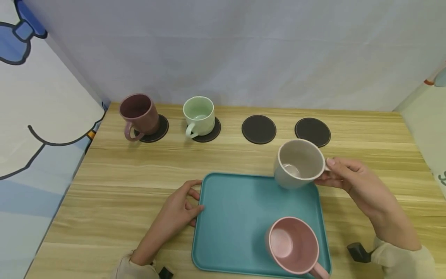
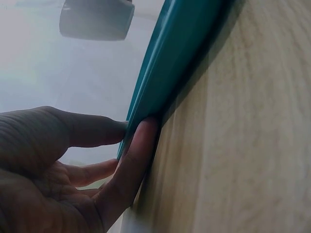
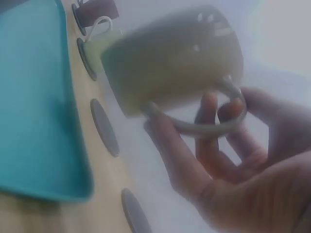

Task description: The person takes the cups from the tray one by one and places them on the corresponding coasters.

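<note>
My right hand [image 1: 366,190] holds a white mug [image 1: 283,176] by its handle, in the air over the far right corner of a teal tray [image 1: 237,217]. In the right wrist view, fingers pass through the mug's handle [image 3: 204,128]. My left hand [image 1: 177,207] holds the tray's left edge; in the left wrist view the thumb and a finger [image 2: 141,141] pinch its rim. A pink mug [image 1: 296,244] stands on the tray near its close right corner, handle pointing toward me and to the right.
Four round black coasters run along the back of the wooden table [image 1: 122,201]. A maroon mug [image 1: 143,116] is on the leftmost coaster and a light green mug [image 1: 200,120] on the one beside it. Two bare coasters, a middle one [image 1: 259,129] and a right one [image 1: 312,131], follow.
</note>
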A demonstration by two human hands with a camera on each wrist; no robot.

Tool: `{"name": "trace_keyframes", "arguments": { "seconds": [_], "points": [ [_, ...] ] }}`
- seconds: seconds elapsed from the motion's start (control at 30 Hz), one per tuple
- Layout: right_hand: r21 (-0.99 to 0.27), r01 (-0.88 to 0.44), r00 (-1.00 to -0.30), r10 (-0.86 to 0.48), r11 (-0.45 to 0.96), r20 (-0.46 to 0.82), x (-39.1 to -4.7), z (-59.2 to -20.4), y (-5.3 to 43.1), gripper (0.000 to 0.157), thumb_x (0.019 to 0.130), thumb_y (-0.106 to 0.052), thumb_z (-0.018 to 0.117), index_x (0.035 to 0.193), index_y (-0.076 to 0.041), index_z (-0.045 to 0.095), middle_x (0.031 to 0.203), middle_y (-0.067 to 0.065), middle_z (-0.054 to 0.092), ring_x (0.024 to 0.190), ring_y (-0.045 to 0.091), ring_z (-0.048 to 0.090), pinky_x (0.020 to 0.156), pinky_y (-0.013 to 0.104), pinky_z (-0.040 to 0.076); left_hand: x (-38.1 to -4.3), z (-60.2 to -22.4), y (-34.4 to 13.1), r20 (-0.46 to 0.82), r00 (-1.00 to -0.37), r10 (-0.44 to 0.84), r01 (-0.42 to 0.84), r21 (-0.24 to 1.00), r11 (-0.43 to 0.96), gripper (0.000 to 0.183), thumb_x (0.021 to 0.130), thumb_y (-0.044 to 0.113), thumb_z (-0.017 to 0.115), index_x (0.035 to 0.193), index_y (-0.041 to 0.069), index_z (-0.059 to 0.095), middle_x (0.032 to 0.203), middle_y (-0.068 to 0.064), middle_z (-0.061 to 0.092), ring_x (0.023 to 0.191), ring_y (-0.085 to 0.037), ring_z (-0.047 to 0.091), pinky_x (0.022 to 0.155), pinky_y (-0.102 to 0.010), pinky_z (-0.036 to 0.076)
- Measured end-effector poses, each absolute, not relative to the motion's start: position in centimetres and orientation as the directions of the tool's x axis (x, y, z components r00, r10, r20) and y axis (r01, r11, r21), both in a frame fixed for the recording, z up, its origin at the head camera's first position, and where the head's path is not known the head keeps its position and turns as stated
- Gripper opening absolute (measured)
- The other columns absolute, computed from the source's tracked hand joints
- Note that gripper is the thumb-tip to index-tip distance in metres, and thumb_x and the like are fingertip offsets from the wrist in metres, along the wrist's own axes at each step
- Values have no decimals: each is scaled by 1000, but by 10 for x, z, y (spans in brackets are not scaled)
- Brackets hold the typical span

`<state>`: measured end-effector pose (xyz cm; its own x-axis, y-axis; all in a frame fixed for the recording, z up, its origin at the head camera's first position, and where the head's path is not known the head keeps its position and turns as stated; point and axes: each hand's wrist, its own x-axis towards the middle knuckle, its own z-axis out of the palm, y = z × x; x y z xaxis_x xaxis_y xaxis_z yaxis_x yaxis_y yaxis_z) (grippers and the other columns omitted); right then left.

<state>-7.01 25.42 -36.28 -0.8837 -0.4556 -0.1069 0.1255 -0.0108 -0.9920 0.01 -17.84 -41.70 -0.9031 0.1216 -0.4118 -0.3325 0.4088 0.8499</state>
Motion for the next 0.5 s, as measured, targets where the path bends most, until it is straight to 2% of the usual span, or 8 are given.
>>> {"name": "trace_keyframes", "arguments": {
  "seconds": [0.13,0.27,0.33,0.5],
  "points": [
    [-982,146,-929,-358,-122,-93,-73,-363,252,37,112,-6,40,108,-2,77,96,0,73,96,13,74,96,34,61,0,-417,-179,-410,-904,122,-332,851,406,69,91,-5,74,152,10,48,115,-16,63,63,-16,65,52,-33,60],
    [-956,158,-970,-218,-246,-104,-77,-364,248,32,110,-9,49,95,0,75,88,2,65,89,14,70,95,36,61,1,-419,-179,-407,-905,126,-328,855,402,69,91,-5,74,152,10,48,115,-16,62,63,-16,65,52,-33,60],
    [-939,154,-983,-146,-308,-113,-79,-365,248,31,109,-10,54,90,2,76,87,3,66,86,16,72,93,36,62,0,-419,-179,-405,-905,127,-326,855,404,69,91,-5,74,152,10,47,115,-16,62,63,-16,65,52,-33,60],
    [-881,146,-988,-22,-451,-153,-87,-367,249,34,106,-13,60,77,3,67,86,6,64,79,19,72,89,36,63,0,-420,-179,-407,-905,128,-325,853,408,69,91,-5,74,152,10,47,115,-16,62,62,-15,65,52,-33,60]
  ]
}}
